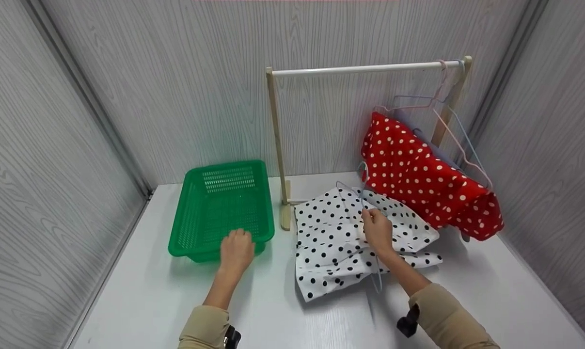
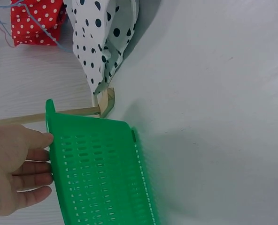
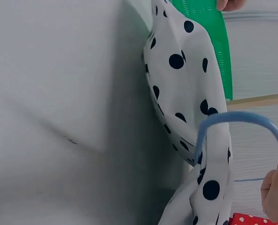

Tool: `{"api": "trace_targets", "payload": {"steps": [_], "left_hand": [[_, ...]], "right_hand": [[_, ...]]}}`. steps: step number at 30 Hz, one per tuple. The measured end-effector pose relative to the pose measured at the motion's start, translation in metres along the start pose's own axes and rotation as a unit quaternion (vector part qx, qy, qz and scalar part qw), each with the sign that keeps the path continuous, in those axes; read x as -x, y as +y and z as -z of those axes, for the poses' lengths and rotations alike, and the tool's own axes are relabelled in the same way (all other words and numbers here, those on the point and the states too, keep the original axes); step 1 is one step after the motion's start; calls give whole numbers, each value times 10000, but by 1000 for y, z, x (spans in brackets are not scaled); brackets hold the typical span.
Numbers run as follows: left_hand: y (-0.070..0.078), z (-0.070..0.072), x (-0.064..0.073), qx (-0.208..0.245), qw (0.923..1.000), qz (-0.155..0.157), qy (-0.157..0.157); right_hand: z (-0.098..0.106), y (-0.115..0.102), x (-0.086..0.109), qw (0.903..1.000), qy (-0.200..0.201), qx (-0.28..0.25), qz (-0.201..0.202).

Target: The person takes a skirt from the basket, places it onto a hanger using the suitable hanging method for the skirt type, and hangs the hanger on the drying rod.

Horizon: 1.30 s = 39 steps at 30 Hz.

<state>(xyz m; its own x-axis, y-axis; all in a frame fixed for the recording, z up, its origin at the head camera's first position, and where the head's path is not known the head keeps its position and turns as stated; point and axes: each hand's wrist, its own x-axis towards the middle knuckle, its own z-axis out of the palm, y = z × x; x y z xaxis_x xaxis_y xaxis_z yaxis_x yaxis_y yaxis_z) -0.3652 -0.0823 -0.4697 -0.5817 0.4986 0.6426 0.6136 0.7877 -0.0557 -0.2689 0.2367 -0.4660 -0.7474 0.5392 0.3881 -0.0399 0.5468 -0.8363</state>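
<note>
At the near rim of a green plastic basket [image 1: 185, 213], my left hand [image 1: 237, 249] has its fingers bent; in the left wrist view the thumb overlaps the rim and the fingertips meet it. My right hand [image 1: 378, 230] grips a light-blue clothes hanger [image 1: 361, 196] just below its hook. On this hanger hangs a white garment [image 1: 328, 242] with black dots, its lower part spread over the table. The right wrist view shows one rounded end of the blue hanger [image 3: 237, 116] beside the cloth, with my right hand [image 3: 276, 194] at the edge.
A rack with a white rail [image 1: 360, 70] and wooden posts [image 1: 275, 131] stands at the back. From its right end hang a pink hanger [image 1: 450, 128] with a red, white-dotted garment [image 1: 418, 169] and a blue hanger [image 1: 466, 138] with a purplish garment behind. Panelled walls enclose the white table [image 1: 122, 300].
</note>
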Motion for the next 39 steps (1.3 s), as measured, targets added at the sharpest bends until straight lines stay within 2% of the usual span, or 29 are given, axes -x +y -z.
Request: {"api": "trace_targets", "payload": {"steps": [3,8,12,16,20,27,30,33,36,39], "left_hand": [[1,1,0,5,10000,-39,43],[0,1,1,58,10000,32,-54],[-1,1,1,62,10000,52,-49],[-1,1,0,57,10000,18,19],[-1,2,0,72,10000,7,55],[1,2,1,58,9999,-15,105],[2,2,1,56,9999,3,88],[3,3,0,28,10000,25,49],[5,4,-2,-32,10000,-18,-9],[7,3,-2,-108,9999,-71,-54]], "right_hand": [[6,-14,-6,9993,-53,-349,-153],[18,-42,-13,9949,-508,-867,38],[24,-57,-19,9834,-633,-1694,138],[26,-69,-22,9687,-488,-2427,169],[24,-79,-22,9659,-345,-2559,194],[18,-83,-24,9580,-527,-2816,126],[18,-79,-26,9604,-621,-2702,286],[17,-74,-27,9704,-592,-2263,602],[15,-69,-27,9808,-380,-1644,975],[11,-62,-28,9870,-76,-1012,1247]]}}
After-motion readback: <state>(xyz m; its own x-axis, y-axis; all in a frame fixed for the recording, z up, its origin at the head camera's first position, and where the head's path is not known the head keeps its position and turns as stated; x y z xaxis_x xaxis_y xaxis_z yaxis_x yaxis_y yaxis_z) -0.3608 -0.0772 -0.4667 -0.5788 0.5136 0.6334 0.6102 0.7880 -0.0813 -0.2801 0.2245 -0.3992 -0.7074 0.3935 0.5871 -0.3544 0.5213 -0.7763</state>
